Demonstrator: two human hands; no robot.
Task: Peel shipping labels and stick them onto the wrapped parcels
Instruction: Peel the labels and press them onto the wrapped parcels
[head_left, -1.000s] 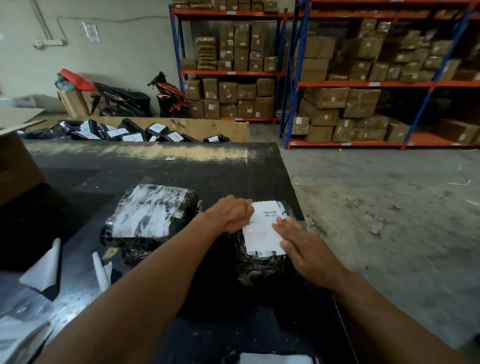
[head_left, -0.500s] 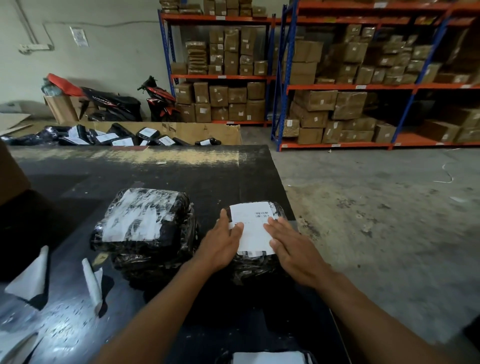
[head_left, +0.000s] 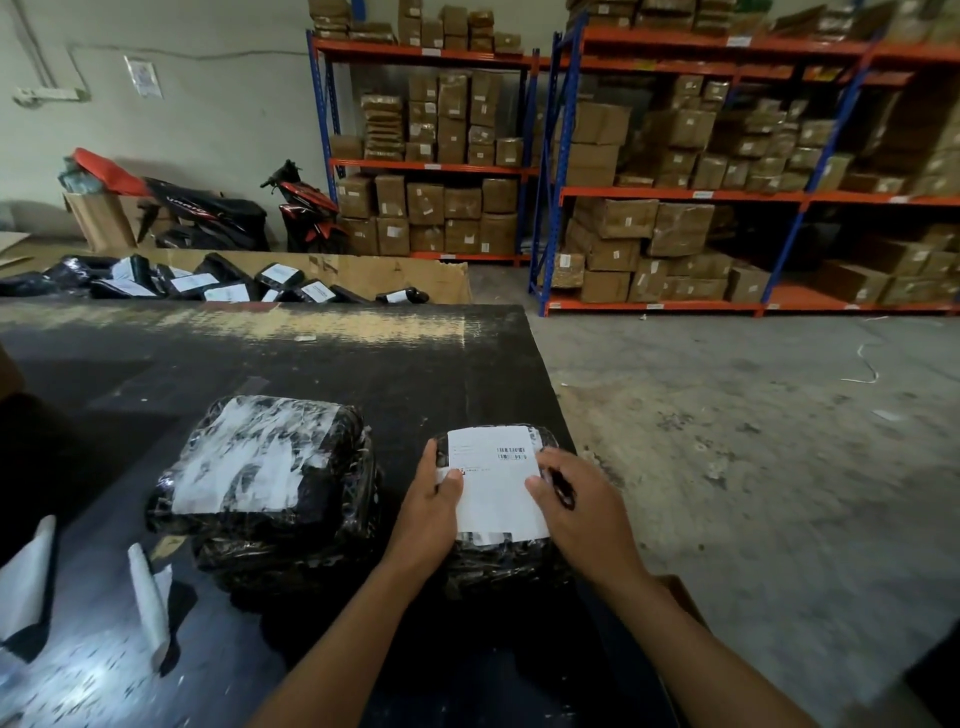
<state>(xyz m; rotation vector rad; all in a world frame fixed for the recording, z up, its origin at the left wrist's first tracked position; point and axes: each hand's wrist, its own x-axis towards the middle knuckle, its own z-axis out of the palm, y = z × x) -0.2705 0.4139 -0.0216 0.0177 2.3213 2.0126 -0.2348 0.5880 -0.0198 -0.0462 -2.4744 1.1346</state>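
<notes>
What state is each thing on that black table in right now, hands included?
Small black wrapped parcel: white label lying on top.
Large black wrapped parcel: labelled, untouched.
Left hand: open, pressing the label's left edge.
Right hand: open, pressing its right edge.
Curled white backing papers: peeled, discarded.

**Parcels at the surface's right edge**

A label (head_left: 496, 480) lies on the parcel (head_left: 498, 561) at the right edge of the surface (head_left: 363, 364), between the left hand (head_left: 428, 519) and right hand (head_left: 582, 514). A larger parcel (head_left: 265, 483) sits just left; backing sheets (head_left: 150, 597) stand toward the near-left corner.
</notes>
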